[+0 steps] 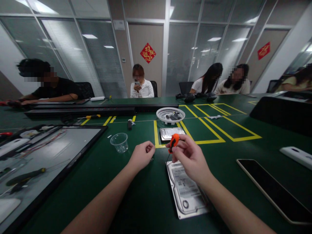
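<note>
"In the head view, where was the hard drive [182, 191]?"

"On the counter [146, 201], towards five o'clock from centre. The right hand [191, 156] had its fingers clamped on the orange-and-black screwdriver [174, 141], shaft reaching the hard drive's eleven-o'clock corner."

"And the left hand [141, 156]?"

"Fingers curled together, at the screwdriver's eight o'clock; whether they held anything, I couldn't tell."

"What did good handling call for?"

"In my judgement, an upright shaft, steady downward pressure, and the left hand bracing the hard drive."
</note>
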Available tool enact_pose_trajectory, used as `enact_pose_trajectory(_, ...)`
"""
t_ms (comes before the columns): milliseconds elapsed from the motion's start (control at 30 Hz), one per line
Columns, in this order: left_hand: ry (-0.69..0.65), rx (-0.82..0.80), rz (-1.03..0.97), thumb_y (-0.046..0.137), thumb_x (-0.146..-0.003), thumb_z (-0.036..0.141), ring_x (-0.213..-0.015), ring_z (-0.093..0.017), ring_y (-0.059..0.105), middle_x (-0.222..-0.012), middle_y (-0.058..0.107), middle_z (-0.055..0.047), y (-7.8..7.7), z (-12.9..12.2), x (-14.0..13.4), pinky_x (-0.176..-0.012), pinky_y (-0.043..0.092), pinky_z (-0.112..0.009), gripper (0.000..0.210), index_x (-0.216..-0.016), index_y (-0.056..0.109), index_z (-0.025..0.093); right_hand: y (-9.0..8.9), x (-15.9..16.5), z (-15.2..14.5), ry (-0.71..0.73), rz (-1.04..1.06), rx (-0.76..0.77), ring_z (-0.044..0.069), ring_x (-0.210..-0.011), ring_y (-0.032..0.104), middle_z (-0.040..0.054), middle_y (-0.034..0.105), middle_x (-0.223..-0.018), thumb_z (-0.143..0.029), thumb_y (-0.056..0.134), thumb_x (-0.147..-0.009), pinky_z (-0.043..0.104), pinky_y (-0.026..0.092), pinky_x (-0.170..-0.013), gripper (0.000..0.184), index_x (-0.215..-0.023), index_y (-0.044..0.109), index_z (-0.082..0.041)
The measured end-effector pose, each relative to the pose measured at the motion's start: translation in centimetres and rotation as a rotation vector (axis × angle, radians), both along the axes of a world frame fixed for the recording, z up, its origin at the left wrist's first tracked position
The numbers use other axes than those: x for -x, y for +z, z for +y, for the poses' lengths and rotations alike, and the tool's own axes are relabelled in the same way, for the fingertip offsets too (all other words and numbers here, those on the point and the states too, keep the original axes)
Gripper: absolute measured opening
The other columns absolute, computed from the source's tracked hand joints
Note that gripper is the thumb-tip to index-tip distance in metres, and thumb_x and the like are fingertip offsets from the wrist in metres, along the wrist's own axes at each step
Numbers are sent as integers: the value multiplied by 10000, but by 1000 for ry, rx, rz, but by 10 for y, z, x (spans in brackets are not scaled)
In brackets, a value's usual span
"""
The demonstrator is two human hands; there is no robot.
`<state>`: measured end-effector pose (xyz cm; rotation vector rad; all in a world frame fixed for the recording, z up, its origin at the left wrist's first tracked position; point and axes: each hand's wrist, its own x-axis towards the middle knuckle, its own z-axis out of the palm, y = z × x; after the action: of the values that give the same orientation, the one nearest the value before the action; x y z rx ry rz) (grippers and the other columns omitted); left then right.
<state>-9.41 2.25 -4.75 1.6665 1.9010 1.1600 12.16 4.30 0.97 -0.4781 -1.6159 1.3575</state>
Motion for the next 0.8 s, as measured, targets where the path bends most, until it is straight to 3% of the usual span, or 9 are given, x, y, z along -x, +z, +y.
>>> enact_pose_trajectory(100, -2, 1, -9, 568, -886, 350, -701, -170, 610, -741, 670, -13, 1, 0, 0, -641, 436, -263, 211, -820, 687, 188, 1, 0, 0, -27, -40, -9, 115, -582, 603, 38, 701, -932, -280, 711, -910, 274, 512, -542, 221, -1097, 615, -211)
enact_pose_trajectory(267, -7, -3, -15, 570, -886, 354, -702, -172, 613, -740, 671, -16, 0, 0, 0, -650, 443, -265, 213, -821, 687, 188, 0, 0, 1, -52, -55, 19, 127, -546, 599, -39, 626, -696, -296, 782, -864, 275, 516, -552, 260, -989, 565, -227)
enact_pose_trajectory(500, -2, -5, -3, 570, -889, 340, -686, -161, 607, -728, 662, -9, 1, 0, -1, -630, 425, -257, 207, -809, 680, 183, 1, 0, 0, -1, -29, -20, 130, -602, 608, 36, 703, -924, -263, 690, -915, 298, 502, -579, 235, -1130, 605, -220)
enact_pose_trajectory(667, -5, -5, -20, 571, -889, 344, -695, -166, 616, -740, 672, -13, 0, 0, 0, -636, 434, -261, 205, -825, 686, 186, -2, 0, 1, -75, -88, -39, 122, -547, 534, -38, 601, -667, -246, 753, -873, 282, 434, -545, 203, -971, 578, -215)
enact_pose_trajectory(800, 1, -5, -12, 575, -883, 343, -702, -172, 622, -745, 681, -16, 0, 0, 0, -643, 439, -266, 204, -825, 693, 188, -3, 2, 2, -74, -35, 13, 117, -542, 552, -41, 619, -714, -278, 782, -854, 279, 469, -547, 292, -935, 504, -242)
